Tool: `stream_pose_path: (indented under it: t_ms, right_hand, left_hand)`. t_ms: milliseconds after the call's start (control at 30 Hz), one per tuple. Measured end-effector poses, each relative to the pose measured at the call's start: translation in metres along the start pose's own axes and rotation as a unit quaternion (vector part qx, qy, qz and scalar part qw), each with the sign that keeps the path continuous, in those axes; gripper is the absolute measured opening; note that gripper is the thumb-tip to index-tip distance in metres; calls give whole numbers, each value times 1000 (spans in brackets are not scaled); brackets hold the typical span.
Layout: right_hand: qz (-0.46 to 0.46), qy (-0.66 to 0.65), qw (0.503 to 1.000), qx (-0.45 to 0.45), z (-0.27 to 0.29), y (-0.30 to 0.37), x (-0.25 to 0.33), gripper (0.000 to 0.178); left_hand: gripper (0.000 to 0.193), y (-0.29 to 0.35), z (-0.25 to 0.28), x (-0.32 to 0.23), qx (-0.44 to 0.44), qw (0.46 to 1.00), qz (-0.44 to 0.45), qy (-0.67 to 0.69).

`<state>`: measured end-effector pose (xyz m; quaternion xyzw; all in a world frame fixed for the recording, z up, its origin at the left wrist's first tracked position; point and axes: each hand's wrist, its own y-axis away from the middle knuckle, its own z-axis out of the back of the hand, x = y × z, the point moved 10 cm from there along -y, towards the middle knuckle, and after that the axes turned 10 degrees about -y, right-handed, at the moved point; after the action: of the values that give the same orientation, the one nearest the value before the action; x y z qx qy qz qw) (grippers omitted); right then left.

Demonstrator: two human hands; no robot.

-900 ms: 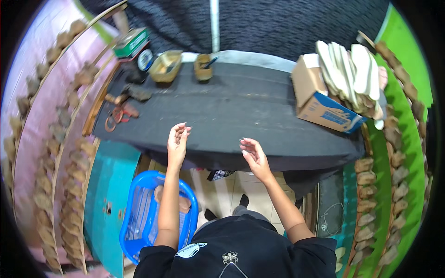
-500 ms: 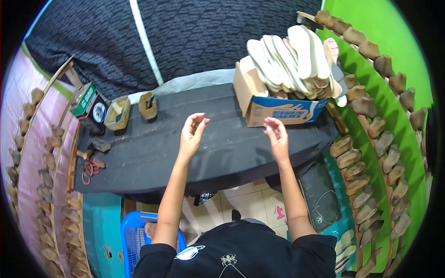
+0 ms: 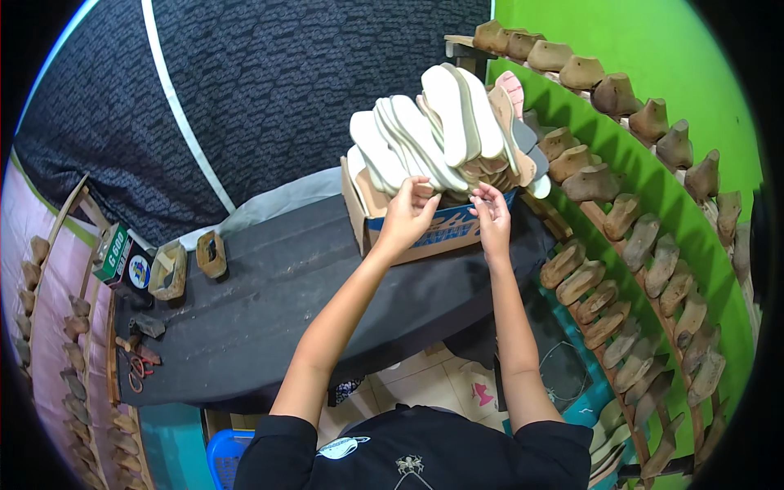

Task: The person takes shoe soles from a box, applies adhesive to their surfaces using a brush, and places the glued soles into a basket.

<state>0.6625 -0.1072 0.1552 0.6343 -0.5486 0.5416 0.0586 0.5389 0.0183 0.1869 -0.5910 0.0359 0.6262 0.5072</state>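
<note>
Cardboard box (image 3: 425,237) at table (image 3: 269,302) right far corner; insoles (image 3: 441,131) stood upright, long axes vertical, lower ends hidden. Left hand (image 3: 406,214), right hand (image 3: 492,214): fingers curled at insoles, grasp obscured.

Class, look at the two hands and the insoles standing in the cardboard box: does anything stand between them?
Nothing visible does. The left hand and right hand are already at the insoles above the cardboard box rim.
</note>
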Motion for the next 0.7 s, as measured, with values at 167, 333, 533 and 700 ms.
stream_pose_path:
  t_ms: [167, 333, 533, 700]
  right_hand:
    - [15, -23, 1000, 13, 5, -5, 1, 33]
    - [32, -55, 998, 23, 5, -8, 1, 31]
    - [21, -62, 998, 24, 7, -10, 0, 30]
    - [23, -57, 998, 27, 9, -11, -2, 30]
  left_hand:
    - [63, -47, -21, -21, -71, 985, -53, -150]
    - [76, -72, -36, -18, -88, 966, -34, -240]
    - [69, -88, -45, 1, -74, 955, 28, -287]
    - [65, -90, -46, -1, -74, 958, 19, -277]
